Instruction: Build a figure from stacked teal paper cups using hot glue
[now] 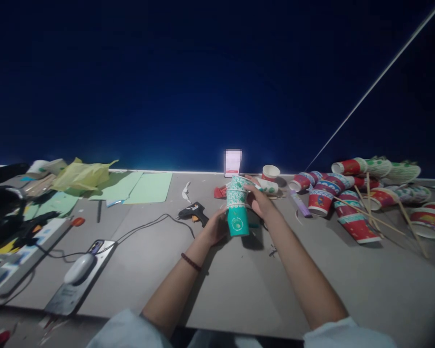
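A short stack of teal-and-white patterned paper cups (237, 220) is held tilted above the table in front of me. My right hand (258, 199) grips the upper, patterned part from the right. On the lower left side, my left hand (216, 227) is closed against the stack, its fingertips partly hidden behind it. Just left of that hand lies a black glue gun (194, 212) with its cord trailing left. Behind the cups are a red crumpled piece (220, 192) and a lit phone screen (232, 163).
Many red and green paper cups (321, 200) lie at the right, with wooden sticks (369, 215) among them. A white cup (271, 172) stands at the back. Green paper sheets (148, 187), a yellow plastic bag (81, 176), a power strip (39, 249) and a phone-like slab (68, 292) occupy the left.
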A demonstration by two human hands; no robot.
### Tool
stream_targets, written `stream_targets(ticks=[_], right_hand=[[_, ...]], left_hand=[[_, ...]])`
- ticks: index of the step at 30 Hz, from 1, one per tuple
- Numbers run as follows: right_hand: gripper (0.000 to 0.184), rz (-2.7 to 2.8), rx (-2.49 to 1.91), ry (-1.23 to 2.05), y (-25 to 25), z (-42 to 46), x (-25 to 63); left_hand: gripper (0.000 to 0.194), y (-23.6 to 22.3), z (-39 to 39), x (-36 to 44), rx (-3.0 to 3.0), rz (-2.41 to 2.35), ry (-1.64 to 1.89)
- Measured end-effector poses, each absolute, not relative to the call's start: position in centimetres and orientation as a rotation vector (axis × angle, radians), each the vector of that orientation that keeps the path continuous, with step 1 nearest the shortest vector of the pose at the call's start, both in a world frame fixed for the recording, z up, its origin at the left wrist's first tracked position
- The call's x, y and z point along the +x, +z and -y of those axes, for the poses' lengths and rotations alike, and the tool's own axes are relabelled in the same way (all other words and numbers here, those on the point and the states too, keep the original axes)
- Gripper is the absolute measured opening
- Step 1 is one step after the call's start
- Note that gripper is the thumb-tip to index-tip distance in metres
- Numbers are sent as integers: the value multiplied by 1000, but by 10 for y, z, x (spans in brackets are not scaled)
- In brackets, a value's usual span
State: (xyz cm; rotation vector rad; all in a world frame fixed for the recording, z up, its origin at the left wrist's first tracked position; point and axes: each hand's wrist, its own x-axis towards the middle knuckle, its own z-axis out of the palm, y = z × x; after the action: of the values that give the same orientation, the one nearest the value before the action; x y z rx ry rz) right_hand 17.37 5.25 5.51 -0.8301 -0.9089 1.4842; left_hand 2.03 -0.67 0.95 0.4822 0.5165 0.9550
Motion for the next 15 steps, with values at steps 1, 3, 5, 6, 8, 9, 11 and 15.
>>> stream_targets(ticks=[1,3,5,6,8,9,11,15], right_hand=[[50,904,-798,1502,54,-53,174],[49,908,-779,1524,54,-54,174],[48,917,-804,1509,56,-52,175],[49,921,-825,1486,57,-51,175],[52,932,-873,1429,59,-50,177],[53,946,-894,1405,59,-50,178],[54,993,-914,1379,60,-50,181],[53,1043,-882,1405,63,-52,189]], left_hand=[[41,10,7,20,490,-516,943],[44,9,7,18,519,-522,940],[48,7,7,17,553,-535,961],[50,6,7,17,568,-539,971],[54,1,7,17,593,-545,1000],[55,-1,6,18,599,-547,1019],[56,-5,5,18,594,-550,1047],[47,-8,2,13,482,-524,1032]])
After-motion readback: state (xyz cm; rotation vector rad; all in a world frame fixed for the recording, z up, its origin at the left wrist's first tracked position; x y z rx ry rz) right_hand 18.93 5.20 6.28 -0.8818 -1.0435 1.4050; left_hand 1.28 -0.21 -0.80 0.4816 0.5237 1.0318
